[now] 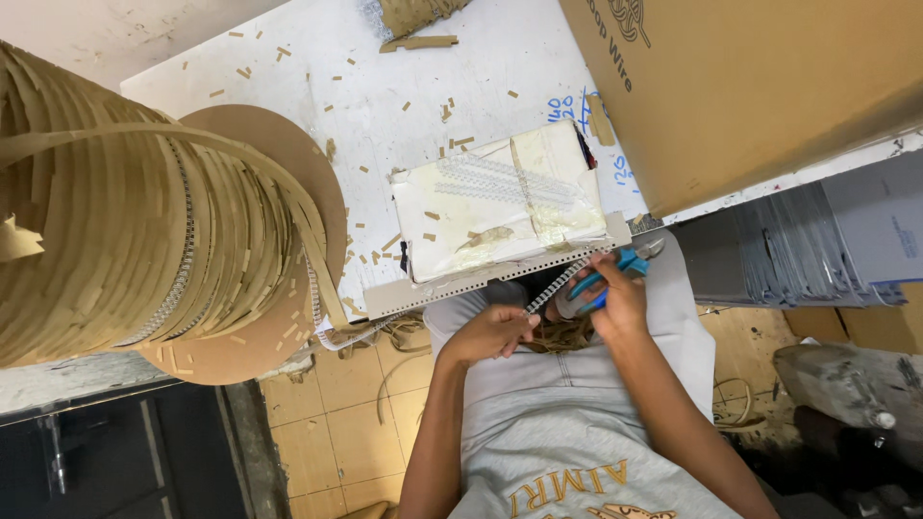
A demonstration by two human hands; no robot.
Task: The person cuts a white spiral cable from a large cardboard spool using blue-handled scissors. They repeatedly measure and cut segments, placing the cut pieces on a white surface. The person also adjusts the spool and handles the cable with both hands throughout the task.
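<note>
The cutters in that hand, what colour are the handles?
Blue. The cutters show in the head view, gripped in the right hand.

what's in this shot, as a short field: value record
left hand: pinches one end of the wire strip
right hand: holds blue-handled pliers at the strip's other end
table: white, strewn with brown paper bits
stack: worn papers on a punched strip at the table edge
spool: big, wound with wire and brown paper, at the image's left
box: cardboard, image's upper right
</note>
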